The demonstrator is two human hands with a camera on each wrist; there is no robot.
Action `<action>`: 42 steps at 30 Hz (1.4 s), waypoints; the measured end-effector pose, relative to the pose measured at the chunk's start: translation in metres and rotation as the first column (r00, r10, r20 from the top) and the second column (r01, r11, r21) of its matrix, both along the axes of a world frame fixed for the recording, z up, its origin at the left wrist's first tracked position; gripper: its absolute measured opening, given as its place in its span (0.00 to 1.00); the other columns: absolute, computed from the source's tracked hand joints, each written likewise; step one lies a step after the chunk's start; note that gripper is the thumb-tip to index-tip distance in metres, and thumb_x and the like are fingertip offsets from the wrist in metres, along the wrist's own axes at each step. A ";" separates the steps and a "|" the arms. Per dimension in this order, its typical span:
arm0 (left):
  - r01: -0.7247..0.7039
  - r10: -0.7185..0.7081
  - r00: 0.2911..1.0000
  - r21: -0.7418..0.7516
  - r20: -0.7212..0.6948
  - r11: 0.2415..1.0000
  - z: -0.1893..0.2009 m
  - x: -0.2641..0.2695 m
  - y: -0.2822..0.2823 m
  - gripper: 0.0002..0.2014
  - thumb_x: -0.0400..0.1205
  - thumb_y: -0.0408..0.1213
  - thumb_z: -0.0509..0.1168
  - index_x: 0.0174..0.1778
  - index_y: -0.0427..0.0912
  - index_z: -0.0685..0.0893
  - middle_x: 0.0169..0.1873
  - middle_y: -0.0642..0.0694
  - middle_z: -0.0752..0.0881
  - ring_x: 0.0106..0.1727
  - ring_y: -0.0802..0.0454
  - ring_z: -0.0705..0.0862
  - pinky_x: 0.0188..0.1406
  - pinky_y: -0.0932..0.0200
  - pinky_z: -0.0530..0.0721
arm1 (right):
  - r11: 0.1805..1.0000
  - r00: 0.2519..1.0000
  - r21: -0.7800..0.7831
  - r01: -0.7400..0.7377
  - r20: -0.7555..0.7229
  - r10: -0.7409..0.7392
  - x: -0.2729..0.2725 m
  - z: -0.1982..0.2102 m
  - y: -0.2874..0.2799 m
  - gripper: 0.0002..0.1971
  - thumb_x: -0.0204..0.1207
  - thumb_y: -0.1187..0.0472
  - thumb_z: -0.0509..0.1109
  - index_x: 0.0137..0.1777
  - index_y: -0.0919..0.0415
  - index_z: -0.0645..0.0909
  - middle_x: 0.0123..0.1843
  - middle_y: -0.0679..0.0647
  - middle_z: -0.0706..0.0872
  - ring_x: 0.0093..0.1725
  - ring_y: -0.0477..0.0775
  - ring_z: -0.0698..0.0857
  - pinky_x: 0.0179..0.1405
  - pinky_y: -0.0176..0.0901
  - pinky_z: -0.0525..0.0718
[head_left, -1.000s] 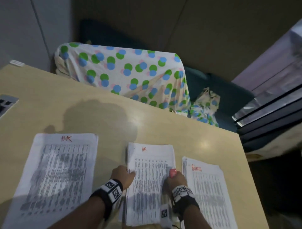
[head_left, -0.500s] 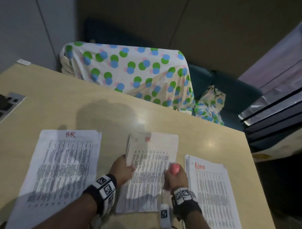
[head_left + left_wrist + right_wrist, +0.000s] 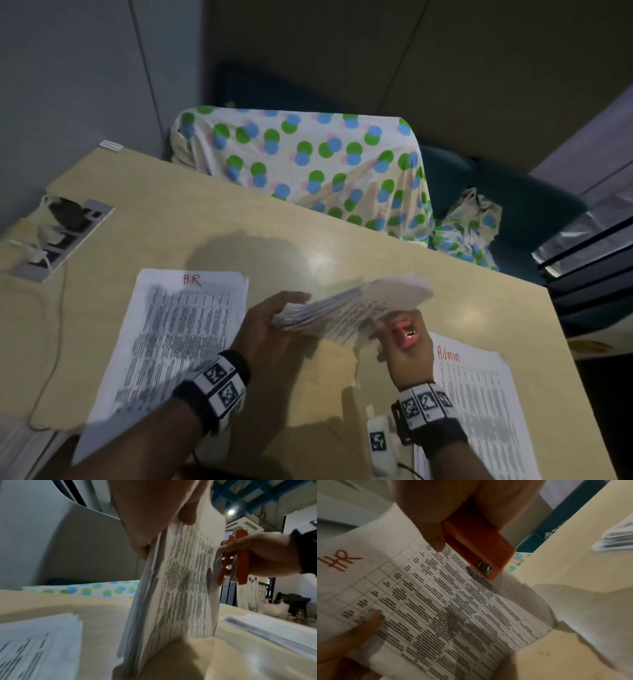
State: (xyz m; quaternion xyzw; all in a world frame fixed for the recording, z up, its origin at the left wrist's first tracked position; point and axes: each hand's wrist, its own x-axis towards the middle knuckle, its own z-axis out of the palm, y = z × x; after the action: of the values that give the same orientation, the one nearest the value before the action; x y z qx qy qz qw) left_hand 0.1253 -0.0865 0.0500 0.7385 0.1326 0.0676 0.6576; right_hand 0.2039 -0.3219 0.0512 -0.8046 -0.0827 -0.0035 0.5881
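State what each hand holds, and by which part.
Left hand grips the HR paper stack by its left long edge. Right hand grips the orange stapler around its body.

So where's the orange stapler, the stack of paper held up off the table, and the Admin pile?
orange stapler (image 3: pixel 476 545): right wrist view, on its top cover.
held-up stack (image 3: pixel 363 298): head view, on its fanned page edges.
Admin pile (image 3: pixel 479 411): head view, on the printed top sheet.
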 end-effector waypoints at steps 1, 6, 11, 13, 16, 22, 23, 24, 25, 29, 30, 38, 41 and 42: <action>0.027 -0.027 1.000 -0.007 0.000 1.000 0.002 0.001 -0.002 0.24 0.73 0.22 0.70 0.42 0.64 0.84 0.40 0.53 0.87 0.44 0.58 0.85 0.47 0.64 0.84 | 0.999 1.000 0.020 0.026 0.009 -0.026 0.000 0.002 0.001 0.13 0.74 0.64 0.77 0.47 0.64 0.74 0.38 0.75 0.85 0.27 0.71 0.84 0.17 0.40 0.80; 0.093 -0.109 0.981 0.107 0.162 0.990 0.012 0.002 -0.004 0.15 0.82 0.23 0.55 0.33 0.36 0.82 0.33 0.42 0.81 0.33 0.52 0.83 0.31 0.60 0.85 | 0.993 0.997 0.111 0.045 0.064 -0.053 0.007 0.020 0.003 0.30 0.73 0.61 0.76 0.74 0.48 0.73 0.40 0.66 0.85 0.25 0.53 0.81 0.18 0.40 0.83; 0.050 -0.028 0.995 -0.230 0.100 0.972 0.012 -0.001 -0.003 0.03 0.73 0.24 0.71 0.40 0.35 0.85 0.33 0.49 0.87 0.37 0.51 0.83 0.36 0.64 0.84 | 0.985 0.999 0.170 0.017 -0.050 -0.009 0.022 0.028 -0.004 0.08 0.77 0.76 0.70 0.54 0.73 0.78 0.36 0.61 0.90 0.25 0.62 0.87 0.22 0.51 0.80; 0.049 -0.027 0.992 -0.173 0.127 0.984 0.016 0.000 -0.001 0.04 0.73 0.26 0.71 0.37 0.38 0.86 0.31 0.52 0.88 0.35 0.48 0.84 0.34 0.62 0.84 | 0.984 0.996 0.173 0.042 -0.085 -0.027 0.022 0.029 -0.002 0.07 0.78 0.75 0.69 0.47 0.78 0.72 0.35 0.60 0.91 0.24 0.62 0.86 0.22 0.49 0.78; 0.057 -0.045 0.987 -0.077 0.153 0.995 0.018 0.002 -0.001 0.09 0.73 0.41 0.72 0.44 0.40 0.85 0.40 0.47 0.89 0.40 0.46 0.88 0.37 0.54 0.88 | 0.981 0.996 0.175 0.079 -0.056 -0.070 0.019 0.032 0.005 0.09 0.79 0.73 0.70 0.45 0.76 0.70 0.33 0.72 0.88 0.22 0.61 0.80 0.20 0.44 0.78; -0.082 0.100 0.991 -0.184 0.091 0.979 0.020 0.004 -0.019 0.08 0.68 0.49 0.76 0.39 0.51 0.89 0.38 0.48 0.92 0.43 0.50 0.89 0.42 0.51 0.90 | 0.967 0.984 0.185 0.177 -0.015 -0.178 0.013 0.028 0.017 0.09 0.79 0.70 0.71 0.48 0.69 0.72 0.35 0.76 0.86 0.22 0.58 0.78 0.17 0.41 0.77; -0.096 0.117 0.988 -0.195 0.099 0.976 0.021 0.003 -0.023 0.10 0.67 0.50 0.76 0.39 0.49 0.89 0.37 0.50 0.92 0.40 0.53 0.89 0.37 0.56 0.90 | 0.967 0.982 0.170 0.189 -0.010 -0.190 0.012 0.026 0.018 0.11 0.78 0.68 0.73 0.50 0.70 0.72 0.37 0.76 0.85 0.23 0.57 0.78 0.18 0.43 0.78; -0.099 0.125 0.986 -0.217 0.106 0.971 0.022 0.003 -0.026 0.10 0.68 0.49 0.76 0.40 0.48 0.89 0.36 0.54 0.92 0.38 0.58 0.89 0.32 0.63 0.88 | 0.968 0.979 0.148 0.201 -0.002 -0.203 0.010 0.023 0.019 0.13 0.77 0.64 0.74 0.51 0.67 0.72 0.38 0.76 0.85 0.25 0.57 0.79 0.19 0.46 0.79; -0.097 0.128 0.985 -0.240 0.114 0.966 0.026 0.001 -0.029 0.09 0.70 0.45 0.75 0.43 0.48 0.88 0.33 0.59 0.92 0.36 0.62 0.89 0.28 0.68 0.85 | 0.970 0.977 0.115 0.212 0.012 -0.215 0.007 0.022 0.020 0.14 0.74 0.58 0.76 0.50 0.63 0.73 0.39 0.75 0.84 0.28 0.58 0.80 0.22 0.52 0.82; -0.051 0.106 0.980 -0.304 0.168 0.951 0.029 0.001 -0.033 0.16 0.69 0.47 0.74 0.51 0.51 0.84 0.35 0.68 0.90 0.40 0.68 0.88 0.30 0.74 0.83 | 0.975 0.976 0.037 0.217 0.025 -0.218 0.002 0.020 0.019 0.16 0.67 0.45 0.75 0.44 0.53 0.76 0.39 0.69 0.85 0.32 0.58 0.82 0.34 0.63 0.85; -0.057 0.112 0.977 -0.282 0.180 0.958 0.029 0.001 -0.032 0.17 0.68 0.54 0.73 0.49 0.54 0.85 0.35 0.68 0.90 0.40 0.67 0.88 0.30 0.73 0.83 | 0.977 0.977 0.027 0.212 0.024 -0.213 0.003 0.021 0.017 0.15 0.67 0.44 0.75 0.44 0.52 0.76 0.39 0.69 0.85 0.32 0.58 0.81 0.34 0.63 0.85; -0.106 0.151 0.977 -0.273 0.149 0.956 0.027 0.004 -0.028 0.06 0.77 0.35 0.68 0.41 0.53 0.85 0.26 0.69 0.88 0.32 0.71 0.86 0.24 0.77 0.80 | 0.972 0.972 -0.073 0.222 0.101 -0.214 0.014 0.032 0.008 0.10 0.68 0.47 0.74 0.39 0.43 0.74 0.36 0.70 0.85 0.33 0.72 0.84 0.32 0.72 0.84; -0.098 0.147 0.979 -0.301 0.144 0.948 0.028 0.003 -0.032 0.12 0.77 0.31 0.68 0.36 0.56 0.86 0.28 0.62 0.90 0.31 0.63 0.89 0.23 0.69 0.84 | 0.964 0.963 -0.074 0.254 0.108 -0.245 0.009 0.030 0.009 0.09 0.69 0.46 0.73 0.39 0.41 0.73 0.36 0.69 0.85 0.32 0.71 0.84 0.32 0.71 0.84; -0.094 0.142 0.979 -0.301 0.143 0.949 0.029 0.003 -0.033 0.11 0.76 0.32 0.69 0.37 0.56 0.86 0.29 0.61 0.91 0.32 0.62 0.89 0.25 0.67 0.85 | 0.963 0.963 -0.078 0.258 0.101 -0.250 0.008 0.029 0.008 0.09 0.69 0.46 0.73 0.39 0.42 0.73 0.36 0.69 0.85 0.32 0.70 0.84 0.32 0.72 0.84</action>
State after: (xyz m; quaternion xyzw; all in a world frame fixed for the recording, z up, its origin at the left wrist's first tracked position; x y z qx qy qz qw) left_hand 0.1279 -0.1195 0.0793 0.6158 0.1310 0.1467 0.7630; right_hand 0.2120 -0.3140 0.0802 -0.8332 -0.0050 -0.1115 0.5416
